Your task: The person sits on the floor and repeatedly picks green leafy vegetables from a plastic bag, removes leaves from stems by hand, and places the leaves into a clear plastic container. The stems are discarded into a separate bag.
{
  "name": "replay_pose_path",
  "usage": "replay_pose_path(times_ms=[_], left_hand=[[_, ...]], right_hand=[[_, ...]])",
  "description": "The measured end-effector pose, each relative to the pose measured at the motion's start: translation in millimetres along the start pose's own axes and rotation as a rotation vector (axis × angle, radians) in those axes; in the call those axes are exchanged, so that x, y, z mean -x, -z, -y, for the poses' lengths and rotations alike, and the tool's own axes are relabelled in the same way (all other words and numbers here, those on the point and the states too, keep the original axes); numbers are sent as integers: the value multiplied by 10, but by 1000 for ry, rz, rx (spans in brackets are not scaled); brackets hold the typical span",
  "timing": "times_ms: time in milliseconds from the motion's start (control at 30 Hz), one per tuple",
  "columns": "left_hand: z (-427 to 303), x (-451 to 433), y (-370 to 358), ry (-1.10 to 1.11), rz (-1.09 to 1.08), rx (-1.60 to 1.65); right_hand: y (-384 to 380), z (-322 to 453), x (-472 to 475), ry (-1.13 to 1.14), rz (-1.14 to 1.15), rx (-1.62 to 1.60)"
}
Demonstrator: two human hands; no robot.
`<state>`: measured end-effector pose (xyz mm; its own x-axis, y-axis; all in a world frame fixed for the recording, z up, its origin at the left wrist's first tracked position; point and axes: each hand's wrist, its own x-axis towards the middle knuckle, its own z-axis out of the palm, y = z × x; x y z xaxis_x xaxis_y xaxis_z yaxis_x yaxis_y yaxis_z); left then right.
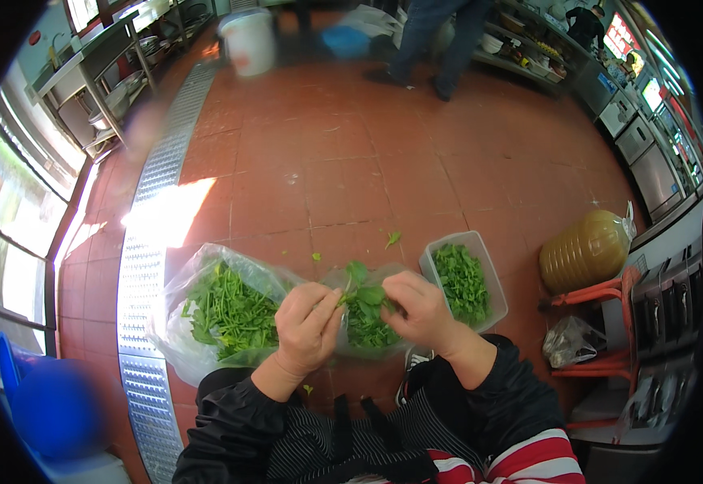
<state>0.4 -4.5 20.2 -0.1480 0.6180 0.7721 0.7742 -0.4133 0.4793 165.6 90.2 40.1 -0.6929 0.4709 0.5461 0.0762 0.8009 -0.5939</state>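
My left hand (pixel 309 327) pinches the stem end of a leafy green sprig (pixel 366 293) between thumb and fingers. On the sprig's other side, my right hand (pixel 421 308) has its fingers closed at the leaves. Beneath both hands lies a plastic bag holding loose green leaves (pixel 371 330). To the left, a large clear plastic bag (pixel 176 345) stands open, full of green stems and leaves (pixel 236 311). A translucent plastic tub (pixel 499 287) of picked green leaves (pixel 461 281) is to the right, close to my right wrist.
Leaf scraps (pixel 393 239) lie on the red tile floor (pixel 339 193). A metal drain grate (pixel 146 272) runs along the left. At right are an orange-red metal rack (pixel 620 290) and a large plastic jug of brownish liquid (pixel 584 251). A person (pixel 442 36) stands ahead near a white bucket (pixel 247 42).
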Motion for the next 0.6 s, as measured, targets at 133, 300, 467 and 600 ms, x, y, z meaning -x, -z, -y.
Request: replay_pose_path(times_ms=[133, 300, 467, 600], left_hand=[[-2, 4, 13, -51, -9, -11], [17, 28, -24, 140, -1, 52], [52, 103, -10, 854, 113, 403], [92, 75, -5, 1124, 113, 680]], right_hand=[[-39, 29, 11, -19, -10, 40], [-68, 18, 17, -458, 84, -263], [-20, -118, -9, -976, 104, -954], [-24, -161, -24, -998, 42, -1036]])
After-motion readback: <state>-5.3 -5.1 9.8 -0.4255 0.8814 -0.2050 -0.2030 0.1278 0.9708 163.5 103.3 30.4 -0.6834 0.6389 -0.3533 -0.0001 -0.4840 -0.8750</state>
